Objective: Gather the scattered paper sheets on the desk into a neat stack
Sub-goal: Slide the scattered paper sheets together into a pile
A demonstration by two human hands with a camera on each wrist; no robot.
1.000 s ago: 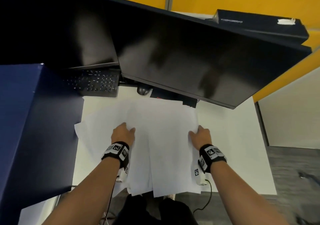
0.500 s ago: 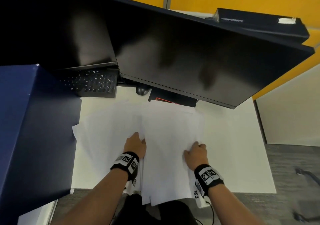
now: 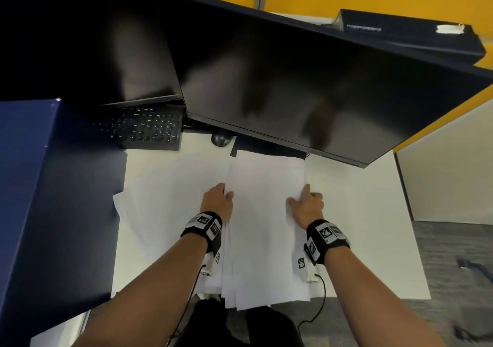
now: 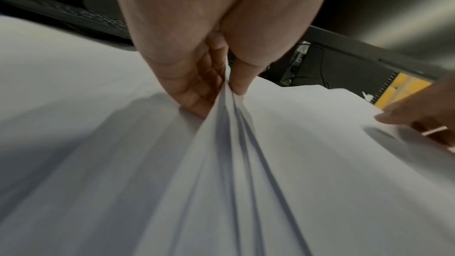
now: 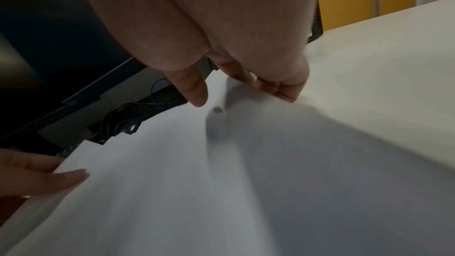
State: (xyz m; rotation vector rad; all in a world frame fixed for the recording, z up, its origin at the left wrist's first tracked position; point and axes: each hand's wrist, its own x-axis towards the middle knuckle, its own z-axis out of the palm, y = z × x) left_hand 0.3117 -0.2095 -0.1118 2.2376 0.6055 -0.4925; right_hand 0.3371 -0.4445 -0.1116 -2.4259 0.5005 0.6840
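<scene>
A stack of white paper sheets (image 3: 266,229) lies in the middle of the white desk (image 3: 360,226), its near end hanging over the front edge. My left hand (image 3: 217,200) holds the stack's left edge; the left wrist view shows thumb and fingers pinching several sheet edges (image 4: 226,92). My right hand (image 3: 306,202) is at the right edge, thumb (image 5: 197,92) on top and fingers (image 5: 278,89) curled at the edge. More loose sheets (image 3: 165,200) lie fanned out on the desk left of the stack, partly under it.
Two dark monitors (image 3: 306,80) (image 3: 80,40) overhang the back of the desk, with a black keyboard (image 3: 149,129) and mouse (image 3: 221,138) beneath. A blue partition (image 3: 40,186) borders the left side. A black box (image 3: 413,37) sits far right.
Both hands drew the sheets toward me, then pushed them back toward the monitor. The left hand moved inward, and the sheets between the hands narrowed into a tighter stack.
</scene>
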